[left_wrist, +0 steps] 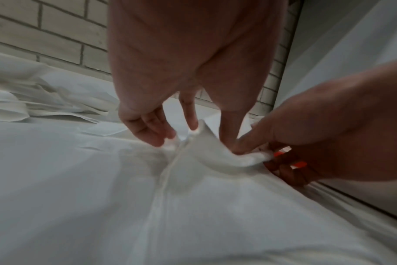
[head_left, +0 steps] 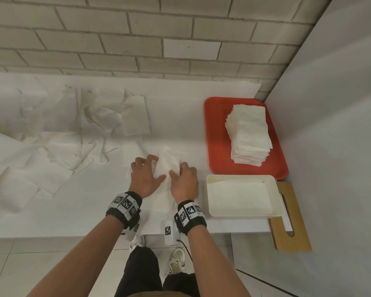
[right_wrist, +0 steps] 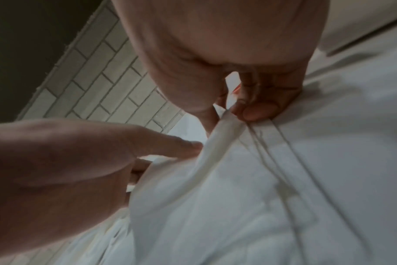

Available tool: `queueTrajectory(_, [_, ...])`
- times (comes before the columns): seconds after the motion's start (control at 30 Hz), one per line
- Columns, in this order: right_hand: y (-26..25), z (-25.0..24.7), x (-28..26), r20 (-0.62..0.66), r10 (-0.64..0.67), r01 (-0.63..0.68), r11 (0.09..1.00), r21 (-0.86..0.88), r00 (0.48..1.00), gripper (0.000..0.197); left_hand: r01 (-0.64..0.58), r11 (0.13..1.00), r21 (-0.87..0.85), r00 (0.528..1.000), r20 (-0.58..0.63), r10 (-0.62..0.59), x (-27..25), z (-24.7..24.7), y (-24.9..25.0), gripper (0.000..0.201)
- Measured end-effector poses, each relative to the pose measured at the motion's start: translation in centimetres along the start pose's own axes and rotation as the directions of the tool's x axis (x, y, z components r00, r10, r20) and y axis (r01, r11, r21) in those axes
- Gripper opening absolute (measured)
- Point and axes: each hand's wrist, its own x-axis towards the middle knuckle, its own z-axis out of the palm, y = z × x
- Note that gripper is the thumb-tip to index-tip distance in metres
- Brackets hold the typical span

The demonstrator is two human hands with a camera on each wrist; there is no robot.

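Note:
A white paper napkin lies half folded on the white table, close to the front edge. My left hand holds its raised fold from the left, with the thumb against one side and the fingers on the other. From the right, my right hand pinches the napkin's edge between its thumb and curled fingers. The fold stands up between the two hands. Both wrists wear black bands with printed markers.
A red tray at the right carries a tall stack of folded napkins. In front of it stands a white bin with flat sheets inside, and a wooden board lies beside it. Loose unfolded napkins cover the table's left. A brick wall runs behind.

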Motion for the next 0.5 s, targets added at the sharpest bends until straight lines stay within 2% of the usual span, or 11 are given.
queueTrajectory(0.07, [0.2, -0.2, -0.3, -0.032, -0.097, 0.100, 0.987, 0.123, 0.995, 0.019, -0.030, 0.996, -0.087, 0.991, -0.134, 0.018, 0.3, -1.0, 0.8, 0.069])
queueTrajectory(0.1, [0.0, -0.6, -0.8, -0.048, -0.135, 0.142, 0.970, 0.199, 0.990, 0.017, -0.056, 0.988, -0.142, 0.986, -0.164, 0.033, 0.4, -1.6, 1.2, 0.070])
queueTrajectory(0.17, [-0.9, -2.4, -1.8, -0.079, -0.190, 0.205, 0.908, 0.366, 0.979, 0.021, -0.117, 0.935, -0.336, 0.990, -0.115, 0.083, 0.1, -3.1, 2.0, 0.062])
queueTrajectory(0.27, [-2.4, -5.7, -3.1, -0.117, -0.239, 0.262, 0.770, 0.582, 0.964, 0.013, -0.119, 0.683, -0.720, 0.991, -0.041, 0.130, -1.2, -5.6, 4.1, 0.040])
queueTrajectory(0.3, [-2.7, -6.6, -3.4, -0.129, -0.260, 0.284, 0.744, 0.605, 0.957, 0.016, -0.109, 0.607, -0.788, 0.992, -0.044, 0.122, -1.7, -6.3, 4.9, 0.038])
queueTrajectory(0.37, [-3.0, -8.4, -4.0, -0.191, -0.323, 0.371, 0.711, 0.598, 0.927, 0.032, -0.144, 0.520, -0.842, 0.988, -0.090, 0.128, -2.6, -7.4, 6.6, 0.039])
queueTrajectory(0.43, [-2.9, -10.2, -4.7, -0.305, -0.432, 0.529, 0.692, 0.491, 0.849, 0.048, -0.217, 0.478, -0.851, 0.974, -0.156, 0.164, -3.6, -8.1, 8.1, 0.041])
queueTrajectory(0.5, [-2.8, -12.1, -5.1, -0.329, -0.539, 0.631, 0.677, 0.379, 0.775, 0.053, -0.308, 0.489, -0.816, 0.948, -0.218, 0.234, -4.7, -8.5, 9.3, 0.043])
